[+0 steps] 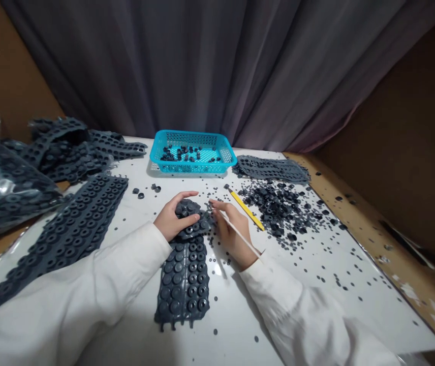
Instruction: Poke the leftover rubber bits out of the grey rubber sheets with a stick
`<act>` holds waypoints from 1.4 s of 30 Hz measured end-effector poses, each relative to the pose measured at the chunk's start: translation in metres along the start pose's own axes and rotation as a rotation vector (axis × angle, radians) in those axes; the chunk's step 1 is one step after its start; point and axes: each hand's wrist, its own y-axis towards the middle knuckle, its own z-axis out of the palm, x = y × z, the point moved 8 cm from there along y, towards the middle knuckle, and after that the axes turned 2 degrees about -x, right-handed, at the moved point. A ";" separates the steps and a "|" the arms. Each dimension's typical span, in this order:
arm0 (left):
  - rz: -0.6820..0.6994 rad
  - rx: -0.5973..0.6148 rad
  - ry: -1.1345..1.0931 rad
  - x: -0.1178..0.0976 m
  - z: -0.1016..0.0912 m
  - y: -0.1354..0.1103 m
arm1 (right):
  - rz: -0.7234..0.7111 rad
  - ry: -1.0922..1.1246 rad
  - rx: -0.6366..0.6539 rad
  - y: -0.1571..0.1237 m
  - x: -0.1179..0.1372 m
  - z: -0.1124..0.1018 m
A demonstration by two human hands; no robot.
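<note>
A dark grey moulded rubber sheet (181, 279) with rows of round raised parts lies on the white table in front of me. Its far end is folded up, and my left hand (174, 216) grips that fold between thumb and fingers. Just right of the fold, my right hand (232, 229) holds a thin white stick (242, 236) like a pen, its rear end pointing back toward my wrist. The stick's tip is hidden by the fingers near the sheet's edge. Small dark discs lie scattered beneath and around the right hand.
A turquoise basket (192, 168) holding some dark rubber pieces stands at the back. A yellow tool (247, 210) lies beside a heap of dark bits (278, 203), with a flat rubber sheet (273, 169) behind. More sheets (76, 223) and a filled plastic bag (7, 193) are at left.
</note>
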 end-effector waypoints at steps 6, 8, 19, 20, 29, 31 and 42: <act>-0.025 -0.023 -0.060 0.004 0.000 0.001 | 0.195 0.012 -0.137 -0.001 -0.021 -0.014; -0.023 -0.032 -0.078 0.004 -0.001 0.002 | 0.225 0.006 -0.168 -0.001 -0.024 -0.016; -0.083 -0.139 -0.266 0.016 -0.008 0.002 | 0.207 0.037 -0.177 -0.002 -0.007 -0.021; -0.090 -0.130 -0.279 0.015 -0.007 0.002 | 0.166 0.070 -0.162 -0.001 -0.003 -0.020; -0.126 0.015 -0.268 0.011 0.002 0.001 | 0.228 0.606 0.001 -0.004 -0.002 0.004; -0.130 0.035 -0.249 0.010 0.004 0.001 | 0.251 0.665 -0.006 -0.005 -0.003 0.005; -0.135 -0.044 -0.235 0.015 -0.001 0.001 | 0.177 0.504 0.001 -0.004 -0.001 0.000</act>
